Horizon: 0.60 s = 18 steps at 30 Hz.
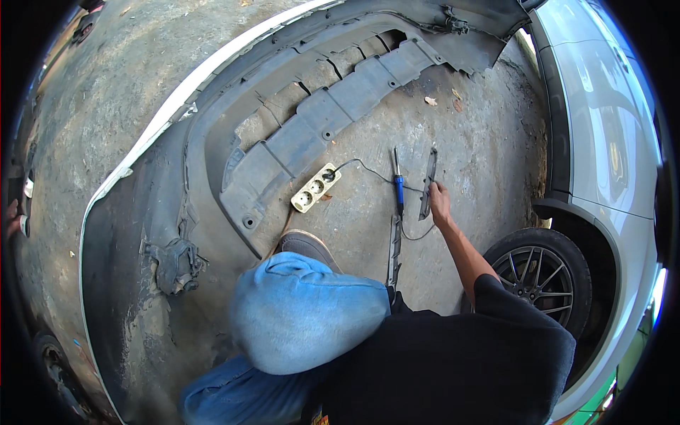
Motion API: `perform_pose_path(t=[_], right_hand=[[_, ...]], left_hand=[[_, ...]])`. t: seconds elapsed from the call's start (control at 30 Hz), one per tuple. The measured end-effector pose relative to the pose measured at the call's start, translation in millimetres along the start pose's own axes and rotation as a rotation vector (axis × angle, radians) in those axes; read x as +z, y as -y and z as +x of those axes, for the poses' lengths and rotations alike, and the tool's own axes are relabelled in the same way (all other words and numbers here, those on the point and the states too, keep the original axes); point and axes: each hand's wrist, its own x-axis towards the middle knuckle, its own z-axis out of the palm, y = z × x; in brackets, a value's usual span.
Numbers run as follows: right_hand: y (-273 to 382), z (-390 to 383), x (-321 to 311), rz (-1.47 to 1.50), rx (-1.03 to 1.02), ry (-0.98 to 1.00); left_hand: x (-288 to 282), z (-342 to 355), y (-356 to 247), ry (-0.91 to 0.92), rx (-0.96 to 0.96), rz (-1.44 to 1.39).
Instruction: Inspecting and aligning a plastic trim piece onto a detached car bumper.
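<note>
My right hand [440, 203] reaches forward over the concrete, its fingers closed on the lower part of a narrow dark plastic strip [431, 170]. Just left of it lies a soldering iron [399, 190] with a blue handle and a metal tip pointing away from me. A second long dark strip [394, 244] extends toward me from below the iron's handle, its near end beside my knee. The iron's black cord loops around to a cream power strip [316, 189], where a plug sits in the far socket. My left hand is out of sight.
A large detached car bumper [340, 106], inner side up, curves around the left and far side. To my right stands a silver car with its wheel [536, 280] close to my arm. My shoe [308, 246] rests by the power strip. Dry leaves [431, 101] dot the ground.
</note>
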Motion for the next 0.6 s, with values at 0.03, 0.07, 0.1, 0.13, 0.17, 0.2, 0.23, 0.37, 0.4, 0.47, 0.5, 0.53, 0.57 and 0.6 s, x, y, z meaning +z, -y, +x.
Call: perform_pose_path(t=[0.03,0.07,0.1,0.13,0.17,0.2,0.23,0.37,0.4,0.47,0.5,0.53,0.57,0.6], right_hand=[[30,-8,3,0.183,-0.004,-0.009],[64,-21,6,0.361,-0.102,0.124],[103,-37,9,0.466,-0.134,0.196],[146,-54,9,0.482,-0.214,0.366],[189,-74,7,0.492,-0.324,0.554],[232,-94,6,0.371,-0.333,0.657],[271,-115,5,0.296,-0.406,0.806],[388,-179,33,-0.002,-0.601,1.170],[405,-192,45,0.005,-0.641,1.235],[428,-216,71,-0.069,-0.739,1.323],[437,-226,85,-0.051,-0.779,1.388],[443,-236,96,-0.113,-0.869,1.457],[448,-245,107,-0.226,-0.938,1.498],[452,-253,119,-0.208,-1.052,1.567]], left_hand=[[2,-5,2,-0.071,-0.002,-0.083],[5,-9,0,-0.144,0.001,-0.197],[10,-13,-5,-0.202,0.009,-0.342],[14,-15,-14,-0.196,0.001,-0.519],[19,-17,-27,-0.142,-0.039,-0.698],[26,-20,-46,-0.004,-0.124,-0.880],[35,-23,-70,0.122,-0.235,-1.044],[59,-3,-124,0.594,-0.817,-1.391],[66,2,-131,0.575,-0.777,-1.450],[73,9,-136,0.515,-0.825,-1.447],[74,9,-136,0.456,-0.865,-1.504],[75,8,-133,0.421,-0.910,-1.561],[74,6,-129,0.365,-0.934,-1.535],[73,3,-126,0.337,-0.937,-1.588]])
